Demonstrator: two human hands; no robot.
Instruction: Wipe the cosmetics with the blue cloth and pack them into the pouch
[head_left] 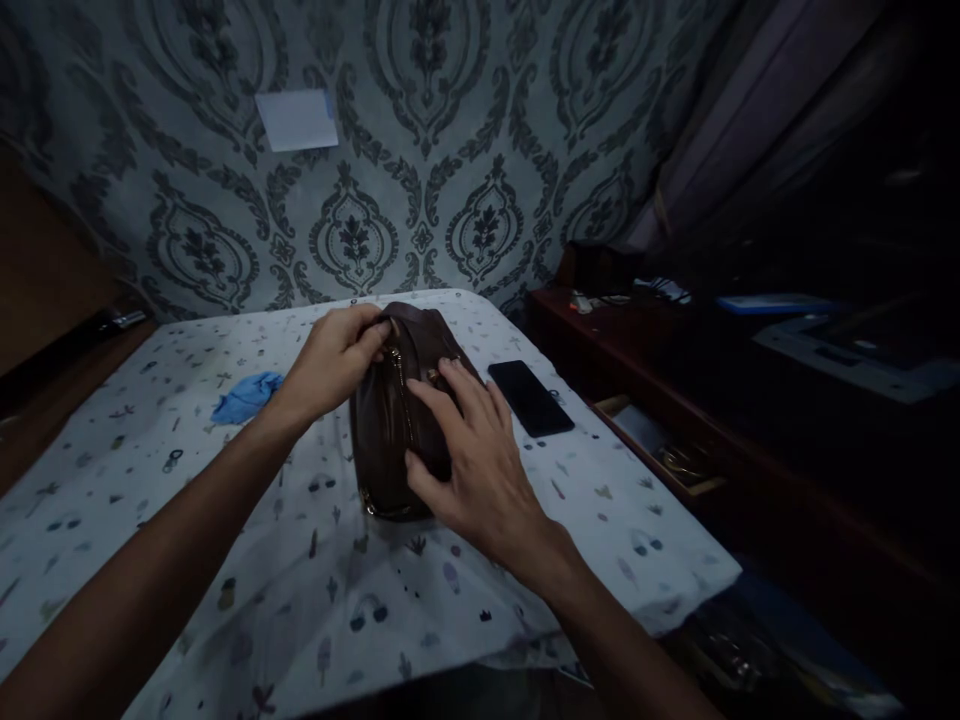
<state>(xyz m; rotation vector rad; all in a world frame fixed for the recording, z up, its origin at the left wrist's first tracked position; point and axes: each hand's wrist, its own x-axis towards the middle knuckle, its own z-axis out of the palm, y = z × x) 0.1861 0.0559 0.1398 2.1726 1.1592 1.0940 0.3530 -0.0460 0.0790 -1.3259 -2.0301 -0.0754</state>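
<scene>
A dark brown leather handbag (382, 450) with gold zippers lies on the patterned tablecloth in front of me. My left hand (341, 350) pinches the bag at its far end, close to a gold zipper pull (395, 354); exactly what sits between the fingertips is hidden. Across the bag's right side rests my right hand (480, 465), its fingers spread and touching the leather near a small gold fitting (433, 376). The zipper line runs along the bag between both hands.
A black phone (531, 398) lies right of the bag, and a crumpled blue cloth (246, 397) is left of my left wrist. The white tablecloth (277, 600) drapes over the table edge. Beyond it on the right stands a dark cabinet with an open drawer (660, 445).
</scene>
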